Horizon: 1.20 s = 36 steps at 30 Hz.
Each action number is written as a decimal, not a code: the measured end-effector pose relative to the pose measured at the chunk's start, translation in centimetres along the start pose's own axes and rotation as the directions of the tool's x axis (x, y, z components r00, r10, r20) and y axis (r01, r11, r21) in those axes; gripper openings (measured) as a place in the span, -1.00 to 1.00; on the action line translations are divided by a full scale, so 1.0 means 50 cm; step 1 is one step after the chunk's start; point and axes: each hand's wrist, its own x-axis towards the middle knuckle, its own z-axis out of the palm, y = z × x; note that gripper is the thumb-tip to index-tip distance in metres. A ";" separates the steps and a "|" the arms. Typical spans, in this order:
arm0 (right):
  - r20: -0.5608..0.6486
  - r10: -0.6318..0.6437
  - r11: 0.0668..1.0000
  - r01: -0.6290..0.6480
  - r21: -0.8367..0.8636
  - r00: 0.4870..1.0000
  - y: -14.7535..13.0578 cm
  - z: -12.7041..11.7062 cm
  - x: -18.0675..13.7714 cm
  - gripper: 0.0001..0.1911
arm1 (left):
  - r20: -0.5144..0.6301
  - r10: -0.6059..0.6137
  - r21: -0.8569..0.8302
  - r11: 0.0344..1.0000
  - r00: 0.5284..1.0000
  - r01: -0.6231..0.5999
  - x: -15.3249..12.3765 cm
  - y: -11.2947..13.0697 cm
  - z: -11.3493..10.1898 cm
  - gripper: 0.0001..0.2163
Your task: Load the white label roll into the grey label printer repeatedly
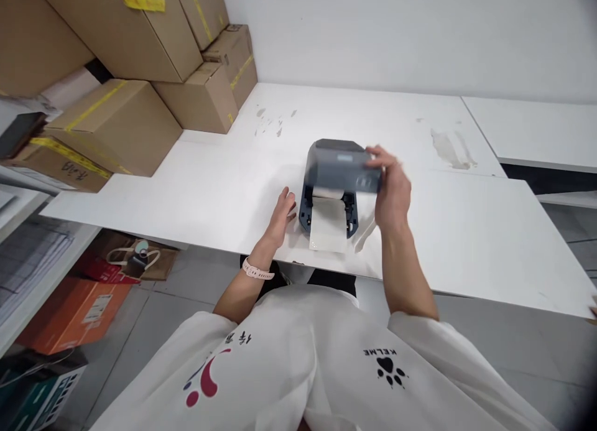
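Observation:
A dark grey label printer (305, 216) stands on the white table, its lid (342, 168) raised partway and slightly blurred. My right hand (392, 191) grips the lid at its right front corner, fingers on top. Under the lid, part of a white label roll (328, 193) shows inside the printer. A strip of white labels (328, 226) runs out over the printer's front toward the table edge. Just left of the printer, my left hand (281, 218) hovers with fingers apart, holding nothing. A loose strip of paper (366, 235) lies right of the printer, below my right hand.
Taped cardboard boxes (121, 123) are stacked at the table's left and back left. The white table (224, 188) has its front edge close to my body. A orange box (74, 310) and a paper bag (158, 263) sit below at left. Behind the table rises a white wall (396, 33).

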 end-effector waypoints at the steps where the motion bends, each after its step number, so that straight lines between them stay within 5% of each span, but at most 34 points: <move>1: -0.117 0.012 0.999 -0.007 0.037 0.993 -0.004 0.018 -0.043 -0.45 | 0.002 0.017 0.011 1.000 1.000 -0.017 0.001 0.009 0.004 -0.22; 3: -0.193 0.083 0.993 -0.064 0.103 0.978 -0.006 0.055 -0.108 -0.54 | 0.010 0.040 0.049 0.998 0.999 -0.041 0.004 0.023 0.018 -0.21; 6: -0.146 0.251 0.951 -0.216 0.221 0.957 0.014 0.096 -0.147 -0.24 | 0.046 0.030 0.071 0.997 0.999 -0.034 0.008 0.030 0.040 -0.11; 9: -0.033 0.370 0.885 -0.342 0.315 0.928 0.044 0.113 -0.151 -0.03 | 0.080 -0.022 0.045 0.999 0.997 0.019 0.008 0.025 0.047 -0.10; 13: 0.158 0.472 0.727 -0.484 0.486 0.867 0.056 0.116 -0.159 0.02 | 0.127 -0.041 0.029 0.999 0.991 0.038 0.002 0.010 0.040 -0.17; 25: 0.120 0.569 0.563 -0.492 0.664 0.813 0.052 0.125 -0.162 0.09 | 0.034 0.093 0.081 0.992 0.995 -0.095 0.017 -0.028 0.038 -0.19; 30: 0.114 0.573 0.552 -0.485 0.678 0.812 0.045 0.127 -0.160 0.05 | -0.321 0.250 0.315 0.938 0.913 -0.146 -0.079 -0.059 0.040 -0.55; 33: 0.107 0.566 0.569 -0.482 0.666 0.817 0.038 0.128 -0.162 0.04 | -0.082 -0.018 0.193 0.981 0.996 0.033 -0.121 -0.072 0.054 -0.58; 36: 0.107 0.558 0.591 -0.484 0.645 0.823 0.032 0.125 -0.159 0.04 | 0.204 -0.218 0.042 0.976 0.954 0.214 -0.123 -0.060 0.069 -0.57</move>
